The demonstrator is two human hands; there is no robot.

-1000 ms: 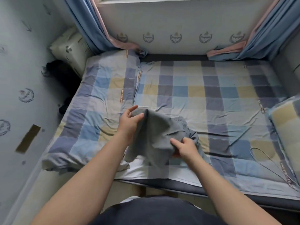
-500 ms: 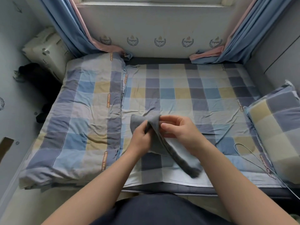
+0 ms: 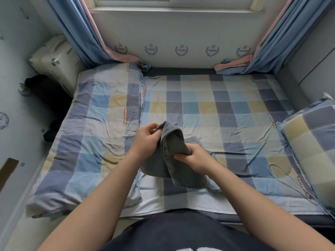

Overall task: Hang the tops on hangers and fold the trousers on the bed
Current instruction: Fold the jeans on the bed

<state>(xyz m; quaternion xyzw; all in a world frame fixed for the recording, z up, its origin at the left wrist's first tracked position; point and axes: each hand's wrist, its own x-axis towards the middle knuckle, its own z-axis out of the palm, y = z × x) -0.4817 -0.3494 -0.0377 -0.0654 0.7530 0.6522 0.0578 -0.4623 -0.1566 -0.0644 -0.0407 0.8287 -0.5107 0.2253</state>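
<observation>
Checked bed (image 3: 208,109) under the window. Grey garment (image 3: 172,151) held above its near edge: left hand (image 3: 146,140) pinches the upper corner, right hand (image 3: 195,158) grips a lower fold. Wire hanger (image 3: 290,180) lies right.

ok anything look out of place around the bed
Nothing damaged. A dark bundle sits down the gap between the bed and the left wall, and the curtain ends lie spilled on the mattress's far corners. A wire loop lies loose by the pillow.
</observation>
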